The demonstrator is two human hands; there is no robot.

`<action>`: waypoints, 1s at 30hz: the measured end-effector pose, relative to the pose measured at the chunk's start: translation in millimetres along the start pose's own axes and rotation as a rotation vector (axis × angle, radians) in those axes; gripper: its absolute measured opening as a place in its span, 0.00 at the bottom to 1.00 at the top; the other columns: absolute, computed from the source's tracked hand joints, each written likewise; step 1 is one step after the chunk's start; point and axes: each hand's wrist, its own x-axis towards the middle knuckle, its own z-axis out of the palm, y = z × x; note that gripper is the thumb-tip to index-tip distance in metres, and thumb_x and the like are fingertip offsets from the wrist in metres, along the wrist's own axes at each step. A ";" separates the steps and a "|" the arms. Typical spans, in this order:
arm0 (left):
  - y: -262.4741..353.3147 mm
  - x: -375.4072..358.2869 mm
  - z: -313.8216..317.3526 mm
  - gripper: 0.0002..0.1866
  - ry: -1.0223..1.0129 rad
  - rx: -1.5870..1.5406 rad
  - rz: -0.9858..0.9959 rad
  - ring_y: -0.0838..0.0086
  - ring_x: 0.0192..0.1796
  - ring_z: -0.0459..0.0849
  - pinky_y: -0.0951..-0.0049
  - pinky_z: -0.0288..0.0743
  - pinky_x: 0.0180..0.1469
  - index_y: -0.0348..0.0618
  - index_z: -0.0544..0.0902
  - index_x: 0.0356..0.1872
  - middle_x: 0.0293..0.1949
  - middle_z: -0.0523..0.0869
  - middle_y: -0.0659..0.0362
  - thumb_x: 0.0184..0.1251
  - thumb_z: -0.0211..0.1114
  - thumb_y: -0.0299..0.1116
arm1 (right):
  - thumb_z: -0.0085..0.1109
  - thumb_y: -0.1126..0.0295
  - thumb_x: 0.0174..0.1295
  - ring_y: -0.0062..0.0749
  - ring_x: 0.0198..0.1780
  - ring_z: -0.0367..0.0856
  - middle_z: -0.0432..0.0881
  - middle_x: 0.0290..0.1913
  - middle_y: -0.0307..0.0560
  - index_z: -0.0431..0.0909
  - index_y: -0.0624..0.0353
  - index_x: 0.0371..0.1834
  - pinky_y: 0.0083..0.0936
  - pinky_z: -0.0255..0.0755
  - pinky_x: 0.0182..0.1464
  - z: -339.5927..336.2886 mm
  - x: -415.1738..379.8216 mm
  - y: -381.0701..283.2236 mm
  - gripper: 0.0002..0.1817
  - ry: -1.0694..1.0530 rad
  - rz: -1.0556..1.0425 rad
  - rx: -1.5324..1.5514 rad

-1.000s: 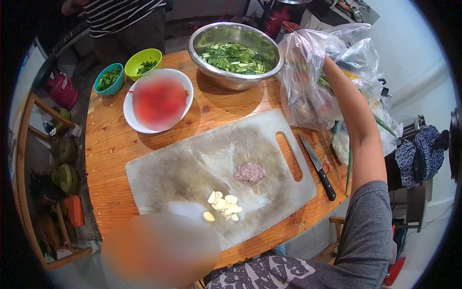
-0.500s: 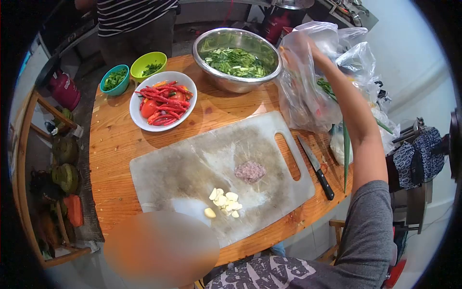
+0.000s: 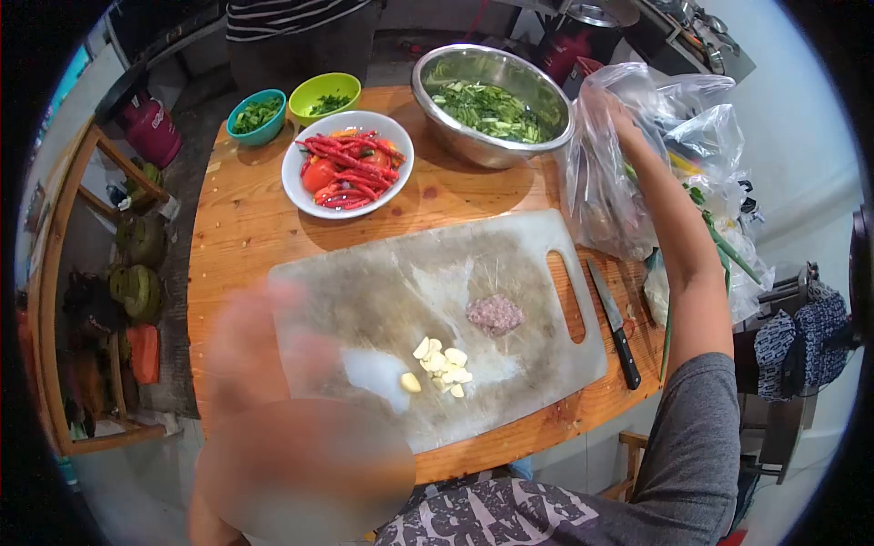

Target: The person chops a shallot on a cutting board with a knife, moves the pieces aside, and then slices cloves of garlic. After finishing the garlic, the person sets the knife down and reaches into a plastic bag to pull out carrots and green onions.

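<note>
My right hand (image 3: pixel 608 116) reaches into a clear plastic bag (image 3: pixel 596 196) at the back right; its fingers are hidden by the plastic. My left hand (image 3: pixel 264 332) is smeared by motion over the left edge of the grey cutting board (image 3: pixel 364 282). On the board lie a heap of minced purple-white pieces (image 3: pixel 494 315) and several peeled garlic cloves (image 3: pixel 443 367). A knife (image 3: pixel 614 328) with a black handle rests right of the board.
Behind the board stand a white bowl (image 3: pixel 300 187) of red chillies and tomatoes, a teal bowl (image 3: pixel 258 135), a lime bowl (image 3: pixel 350 83) and a steel bowl (image 3: pixel 492 156) of cut greens. A person (image 3: pixel 300 45) stands across the table.
My left hand has come into view at the board's left side. My right hand remains at the bag. The view has shifted, so the table's things sit further right.
</note>
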 end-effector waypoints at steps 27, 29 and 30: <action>52.2 216.0 154.1 0.31 0.125 -0.240 0.398 0.59 0.74 0.70 0.52 0.61 0.77 0.41 0.72 0.70 0.70 0.71 0.48 0.63 0.63 0.23 | 0.48 0.43 0.74 0.60 0.60 0.80 0.84 0.55 0.67 0.83 0.62 0.54 0.47 0.72 0.61 -36.3 16.3 -7.6 0.31 -0.138 0.411 0.390; 66.4 247.7 188.5 0.29 0.148 -0.173 0.426 0.60 0.74 0.70 0.50 0.58 0.78 0.42 0.73 0.68 0.67 0.74 0.50 0.64 0.61 0.23 | 0.48 0.43 0.74 0.53 0.56 0.81 0.85 0.53 0.62 0.83 0.61 0.54 0.44 0.73 0.58 -35.4 23.5 -7.6 0.30 -0.186 0.456 0.440; 70.5 265.1 199.0 0.27 0.068 -0.056 0.408 0.61 0.73 0.71 0.49 0.57 0.78 0.44 0.74 0.67 0.65 0.76 0.51 0.65 0.60 0.24 | 0.49 0.42 0.74 0.42 0.52 0.81 0.85 0.52 0.55 0.83 0.58 0.57 0.41 0.73 0.56 -28.7 24.6 -5.4 0.30 -0.143 0.378 0.515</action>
